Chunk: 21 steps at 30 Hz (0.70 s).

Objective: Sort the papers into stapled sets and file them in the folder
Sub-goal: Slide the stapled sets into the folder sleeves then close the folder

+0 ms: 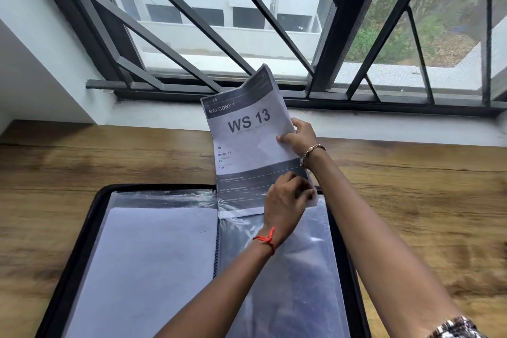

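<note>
A black folder (82, 228) lies open on the wooden table, its clear plastic sleeves spread left and right. A set of papers (247, 132) headed "BALCONY 1 / WS 13" stands upright with its bottom edge tucked into the top of the right-hand sleeve (296, 269). My right hand (297, 136) grips the set's right edge, thumb on the front. My left hand (285, 200) pinches the lower right corner of the set at the sleeve's opening. The left-hand sleeve (153, 250) holds white sheets.
The wooden table (82, 162) runs left and right of the folder. Behind it are a white window sill (384, 121) and a barred window (274, 22) with dark metal frames. A white wall (33, 49) stands at the left.
</note>
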Motion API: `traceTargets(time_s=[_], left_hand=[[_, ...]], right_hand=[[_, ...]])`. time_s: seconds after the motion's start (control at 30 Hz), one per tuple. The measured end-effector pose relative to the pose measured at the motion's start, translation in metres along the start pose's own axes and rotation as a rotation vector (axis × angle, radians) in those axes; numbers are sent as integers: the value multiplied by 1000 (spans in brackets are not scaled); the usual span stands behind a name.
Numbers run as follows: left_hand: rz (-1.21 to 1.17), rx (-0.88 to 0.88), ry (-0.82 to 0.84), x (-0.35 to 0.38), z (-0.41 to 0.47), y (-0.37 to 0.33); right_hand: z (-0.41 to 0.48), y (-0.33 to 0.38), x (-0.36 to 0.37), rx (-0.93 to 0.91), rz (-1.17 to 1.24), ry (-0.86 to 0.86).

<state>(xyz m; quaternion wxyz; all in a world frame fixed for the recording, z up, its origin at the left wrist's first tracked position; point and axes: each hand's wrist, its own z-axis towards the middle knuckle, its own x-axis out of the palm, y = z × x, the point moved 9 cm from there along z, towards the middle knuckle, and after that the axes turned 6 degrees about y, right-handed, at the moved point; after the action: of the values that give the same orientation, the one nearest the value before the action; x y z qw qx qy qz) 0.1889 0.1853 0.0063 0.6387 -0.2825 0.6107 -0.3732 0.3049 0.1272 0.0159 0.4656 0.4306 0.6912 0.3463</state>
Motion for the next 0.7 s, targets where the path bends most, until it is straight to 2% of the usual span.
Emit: traceTargets(time_s=[0.37, 0.43, 0.6, 0.7], left_hand=[[52, 89, -19, -3, 3, -6], [65, 99, -23, -3, 4, -8], [73, 103, -20, -1, 7, -12], [35, 93, 5, 1, 5, -12]], right_hand=[[2, -22, -5, 175, -2, 152], [-1, -33, -8, 271, -58, 194], [-24, -63, -3, 501, -313, 443], [-25, -83, -6, 526, -349, 465]])
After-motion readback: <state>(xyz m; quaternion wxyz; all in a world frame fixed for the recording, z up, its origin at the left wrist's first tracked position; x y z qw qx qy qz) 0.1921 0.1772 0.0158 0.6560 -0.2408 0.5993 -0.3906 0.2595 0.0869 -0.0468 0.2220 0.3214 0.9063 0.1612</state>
